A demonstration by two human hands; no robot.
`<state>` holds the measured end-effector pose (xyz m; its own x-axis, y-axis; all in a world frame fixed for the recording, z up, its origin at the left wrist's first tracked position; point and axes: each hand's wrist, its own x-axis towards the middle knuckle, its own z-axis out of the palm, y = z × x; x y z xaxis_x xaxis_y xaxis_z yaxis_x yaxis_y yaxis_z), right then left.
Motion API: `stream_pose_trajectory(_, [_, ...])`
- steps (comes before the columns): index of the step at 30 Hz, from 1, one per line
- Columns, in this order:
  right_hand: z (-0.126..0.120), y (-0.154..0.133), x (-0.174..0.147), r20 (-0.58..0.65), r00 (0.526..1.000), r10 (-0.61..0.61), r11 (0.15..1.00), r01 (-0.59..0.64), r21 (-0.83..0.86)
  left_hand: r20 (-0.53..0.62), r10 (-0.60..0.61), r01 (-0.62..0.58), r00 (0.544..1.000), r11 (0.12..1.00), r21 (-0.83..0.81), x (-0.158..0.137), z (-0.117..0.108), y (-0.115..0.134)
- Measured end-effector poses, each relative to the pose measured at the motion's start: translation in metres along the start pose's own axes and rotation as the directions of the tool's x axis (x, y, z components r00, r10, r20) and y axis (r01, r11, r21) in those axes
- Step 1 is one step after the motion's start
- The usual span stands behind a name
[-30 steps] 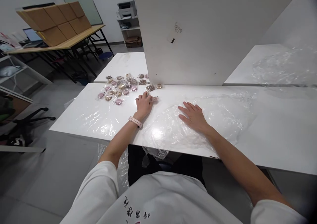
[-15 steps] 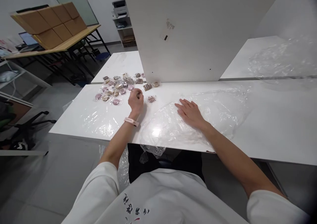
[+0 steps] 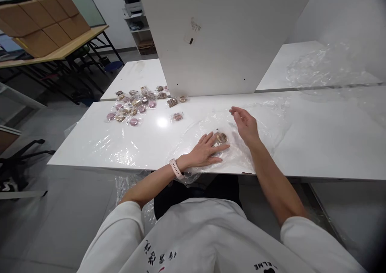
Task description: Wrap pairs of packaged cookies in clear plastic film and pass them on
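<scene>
My left hand (image 3: 206,150), with a pale pink band on its wrist, lies flat with fingers spread on a clear plastic sheet (image 3: 267,128). Just at its fingertips is a small brown, round snack in a clear wrapper (image 3: 222,138), resting on the plastic. My right hand (image 3: 246,125) is held above the plastic, to the right of that snack, fingers loosely bent and apart from the thumb, with nothing visible in it. To the left, a single wrapped pinkish snack (image 3: 177,116) lies on the white table (image 3: 150,142), apart from a pile of similar wrapped snacks (image 3: 132,111).
An upright white panel (image 3: 217,44) stands at the table's back edge. More crumpled clear plastic (image 3: 325,68) lies at the back right, and another sheet (image 3: 111,148) at the front left. Cardboard boxes (image 3: 51,23) sit on a wooden desk in the background.
My left hand has moved right from beside the pile to the plastic sheet, where the brown snack now lies. My right hand has lifted off the sheet and bent its fingers.
</scene>
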<state>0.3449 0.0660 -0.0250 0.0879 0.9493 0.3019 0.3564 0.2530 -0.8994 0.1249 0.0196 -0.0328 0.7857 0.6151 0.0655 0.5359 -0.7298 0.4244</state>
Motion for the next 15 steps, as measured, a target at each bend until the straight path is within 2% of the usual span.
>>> stream_pose_trajectory(2, [-0.014, -0.023, -0.031, 0.046, 0.993, -0.111, 0.981, 0.117, -0.155, -0.02, -0.028, 0.026, 0.999, 0.998, -0.062, -0.016, -0.016, 0.004])
stream_pose_trajectory(3, [-0.02, -0.032, -0.051, 0.138, 0.978, -0.155, 0.957, 0.183, -0.225, -0.031, -0.047, 0.044, 0.998, 0.995, -0.092, -0.026, -0.023, 0.008])
stream_pose_trajectory(5, [-0.026, -0.041, -0.09, 0.346, 0.915, -0.208, 0.883, 0.328, -0.336, -0.043, -0.082, 0.076, 0.996, 0.989, -0.126, -0.05, -0.031, 0.015])
stream_pose_trajectory(7, [-0.025, -0.039, -0.122, 0.466, 0.855, -0.226, 0.798, 0.437, -0.414, -0.04, -0.091, 0.087, 0.995, 0.991, -0.1, -0.074, -0.025, 0.02])
stream_pose_trajectory(9, [-0.021, -0.029, -0.142, 0.478, 0.846, -0.237, 0.74, 0.476, -0.476, -0.054, -0.1, 0.098, 0.993, 0.994, -0.038, -0.093, -0.009, 0.022])
stream_pose_trajectory(12, [-0.021, -0.021, -0.153, 0.421, 0.867, -0.266, 0.731, 0.466, -0.499, -0.163, -0.145, 0.144, 0.976, 0.989, -0.014, -0.111, 0.015, 0.022])
stream_pose_trajectory(15, [-0.031, -0.027, -0.152, 0.387, 0.878, -0.28, 0.767, 0.447, -0.46, -0.259, -0.2, 0.167, 0.945, 0.975, -0.146, -0.12, 0.012, 0.019])
